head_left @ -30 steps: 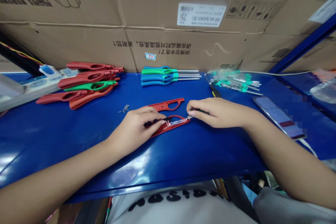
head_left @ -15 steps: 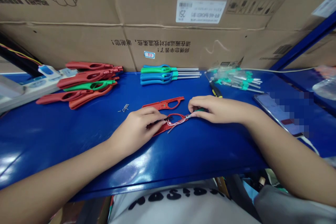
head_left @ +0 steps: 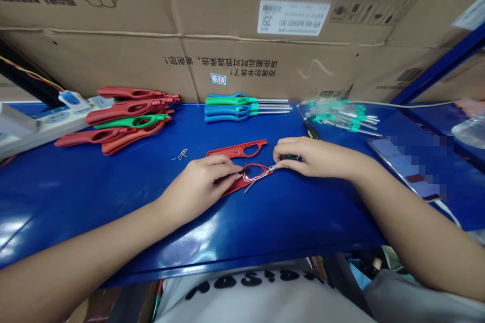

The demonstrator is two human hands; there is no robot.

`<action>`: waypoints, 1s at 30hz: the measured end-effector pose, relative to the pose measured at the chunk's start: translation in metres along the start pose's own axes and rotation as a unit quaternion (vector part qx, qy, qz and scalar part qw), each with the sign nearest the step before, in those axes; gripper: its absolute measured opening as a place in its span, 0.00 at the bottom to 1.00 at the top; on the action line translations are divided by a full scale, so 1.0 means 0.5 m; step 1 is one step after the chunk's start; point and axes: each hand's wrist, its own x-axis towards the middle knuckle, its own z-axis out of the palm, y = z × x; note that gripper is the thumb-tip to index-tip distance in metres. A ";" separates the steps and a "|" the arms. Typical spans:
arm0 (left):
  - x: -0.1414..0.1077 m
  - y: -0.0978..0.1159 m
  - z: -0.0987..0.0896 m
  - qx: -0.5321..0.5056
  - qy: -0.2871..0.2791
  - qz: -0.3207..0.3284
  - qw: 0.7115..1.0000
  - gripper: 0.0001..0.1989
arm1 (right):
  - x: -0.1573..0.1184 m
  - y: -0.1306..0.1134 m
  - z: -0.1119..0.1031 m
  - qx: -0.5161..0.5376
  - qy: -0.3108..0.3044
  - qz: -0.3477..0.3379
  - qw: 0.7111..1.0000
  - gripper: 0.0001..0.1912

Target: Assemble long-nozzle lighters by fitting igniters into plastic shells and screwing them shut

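red casing half (head_left: 235, 186): on the desk (head_left: 242, 234), beside another red half (head_left: 230, 152) | left hand (head_left: 210, 177): pinching a black part (head_left: 246, 170) over it | right hand (head_left: 303, 156): gripping a silver-ended piece (head_left: 272, 167), white wires (head_left: 248, 179) between

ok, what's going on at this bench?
A person is working bare-handed on a red plastic handle half on a glossy blue table. The left hand pinches a small black part at it; the right hand pinches a small silver metal piece near its right end. Thin white wires run between the hands. A second red plastic half lies just beyond, apart, and loose, thin silver metal bits lie to the left.
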 end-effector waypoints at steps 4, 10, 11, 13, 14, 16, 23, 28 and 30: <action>0.001 0.002 0.001 -0.006 0.000 -0.006 1.000 0.10 | -0.002 -0.001 -0.004 -0.005 -0.008 0.004 1.000 0.09; 0.005 0.009 -0.002 -0.010 -0.008 -0.007 1.000 0.10 | 0.000 -0.007 -0.006 -0.035 -0.006 -0.008 0.999 0.10; 0.005 0.009 -0.002 -0.011 -0.009 -0.005 1.000 0.10 | 0.001 -0.008 -0.006 -0.041 -0.004 -0.010 0.999 0.10; 0.005 0.007 -0.003 -0.014 -0.010 0.000 1.000 0.10 | 0.001 -0.007 -0.005 -0.042 0.001 -0.010 0.999 0.10; 0.005 0.006 -0.003 -0.015 -0.010 0.001 1.000 0.09 | 0.000 -0.006 -0.005 -0.039 0.001 -0.009 0.999 0.10; 0.004 0.004 -0.004 -0.015 -0.012 0.001 1.000 0.09 | 0.000 -0.005 -0.004 -0.026 -0.003 -0.007 1.000 0.09; 0.001 0.007 -0.002 -0.015 -0.011 -0.005 1.000 0.09 | 0.009 -0.008 0.007 0.032 -0.008 0.004 0.999 0.12; 0.001 0.009 -0.004 -0.017 -0.020 -0.008 1.000 0.09 | 0.017 -0.001 0.023 0.080 -0.013 0.047 0.996 0.13; 0.002 0.008 -0.006 -0.011 -0.022 -0.021 0.999 0.09 | 0.018 0.001 0.026 0.091 -0.011 0.072 0.993 0.14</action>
